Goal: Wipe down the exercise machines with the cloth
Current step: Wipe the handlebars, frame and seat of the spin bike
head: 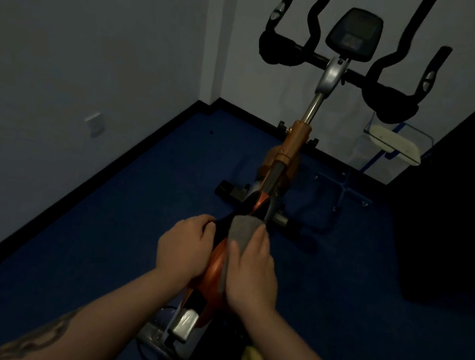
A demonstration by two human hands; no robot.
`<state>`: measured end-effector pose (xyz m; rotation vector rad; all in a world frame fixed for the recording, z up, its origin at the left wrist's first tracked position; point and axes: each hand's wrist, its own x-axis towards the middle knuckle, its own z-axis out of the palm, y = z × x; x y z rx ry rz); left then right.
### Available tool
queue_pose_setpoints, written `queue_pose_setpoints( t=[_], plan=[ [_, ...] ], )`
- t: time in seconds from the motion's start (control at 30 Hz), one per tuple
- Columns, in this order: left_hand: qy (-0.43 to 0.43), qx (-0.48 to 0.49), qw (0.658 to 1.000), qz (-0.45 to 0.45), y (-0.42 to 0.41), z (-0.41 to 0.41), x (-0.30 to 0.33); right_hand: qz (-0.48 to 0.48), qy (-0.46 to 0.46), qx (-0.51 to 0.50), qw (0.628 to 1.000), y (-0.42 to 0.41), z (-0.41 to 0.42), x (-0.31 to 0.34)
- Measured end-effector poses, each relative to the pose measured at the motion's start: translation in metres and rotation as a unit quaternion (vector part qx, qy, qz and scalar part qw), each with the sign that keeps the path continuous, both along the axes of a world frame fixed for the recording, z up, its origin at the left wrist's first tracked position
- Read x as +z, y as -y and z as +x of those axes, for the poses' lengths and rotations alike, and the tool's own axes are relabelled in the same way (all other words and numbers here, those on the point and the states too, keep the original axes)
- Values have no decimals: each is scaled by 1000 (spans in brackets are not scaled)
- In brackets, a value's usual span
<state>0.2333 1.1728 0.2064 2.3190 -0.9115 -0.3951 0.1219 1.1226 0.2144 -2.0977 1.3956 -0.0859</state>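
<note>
Low in the centre of the frame, the right hand (pixel 252 269) pressed the grey cloth (pixel 239 235) flat-fingered onto the orange saddle (pixel 213 263), while the left hand (pixel 182 247) gripped its left edge. Firm, overlapping strokes toward the nose (pixel 259 202) would likely serve best.

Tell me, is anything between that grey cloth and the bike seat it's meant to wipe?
Nothing visible. The right hand presses the cloth flat on the orange and black seat, while the left hand grips the seat's left edge, clear of the cloth.
</note>
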Motion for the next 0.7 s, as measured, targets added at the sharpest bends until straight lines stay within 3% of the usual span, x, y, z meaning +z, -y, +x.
queue_pose_setpoints(
  t=[0.1,0.23,0.3,0.37,0.4,0.47,0.53,0.6,0.67,0.7],
  plan=[
    [5,25,1000,5,5,-1,1,-52,0,41,998,-1,-3,-2],
    [-5,45,999,19,5,-3,6,31,83,-63,994,69,34,-23],
    [-14,56,998,7,6,-3,6,105,191,-134,967,104,48,-31],
    [-19,85,996,-19,5,-6,4,155,204,-145,956,126,50,-34],
    [-16,109,993,-34,4,-8,3,122,163,-104,974,132,49,-34],
    [-4,161,986,-50,3,-11,2,-61,81,45,994,128,42,-33],
    [5,200,979,-49,4,-13,-1,-181,106,247,946,116,35,-32],
    [-1,240,970,-42,4,-16,-3,-177,120,423,881,119,27,-30],
    [-29,293,954,-47,4,-19,-6,-175,116,508,835,147,30,-28],
    [-45,317,946,-57,5,-23,-6,-190,110,496,840,162,35,-26]
  ],
)
